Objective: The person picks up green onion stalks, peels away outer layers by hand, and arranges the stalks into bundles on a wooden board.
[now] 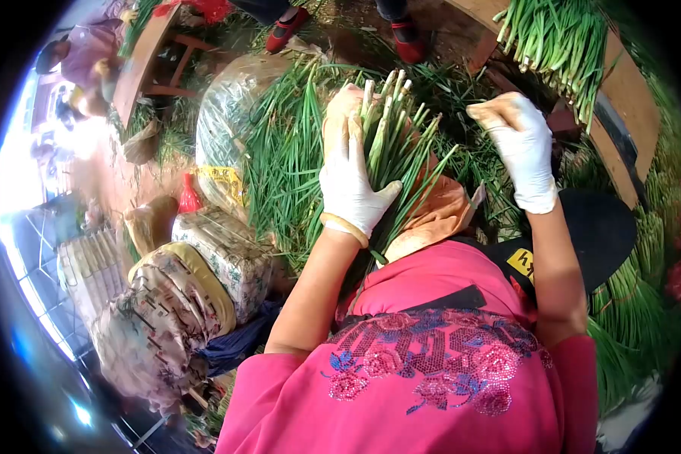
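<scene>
My left hand (353, 180), in a white glove with brownish, soiled fingers, holds a bunch of garlic chives (387, 117) across my lap. The thumb is spread away from the fingers, and the pale stalk ends point away from me. Raised to the right, apart from the bunch, is my gloved right hand (520, 147). Its fingertips are pressed together; whatever may be between them is too small to make out. Under the bunch lies an orange-brown cloth (440, 208). A loose heap of chives (286, 151) spreads to the left of my left hand.
More chives with white ends (560, 49) lie on a wooden bench (624, 106) at upper right. A stuffed clear plastic bag (231, 113) stands at left, near a patterned box-shaped bundle (223, 253). Another person's red shoes (285, 32) are ahead. A person (91, 57) is at far left.
</scene>
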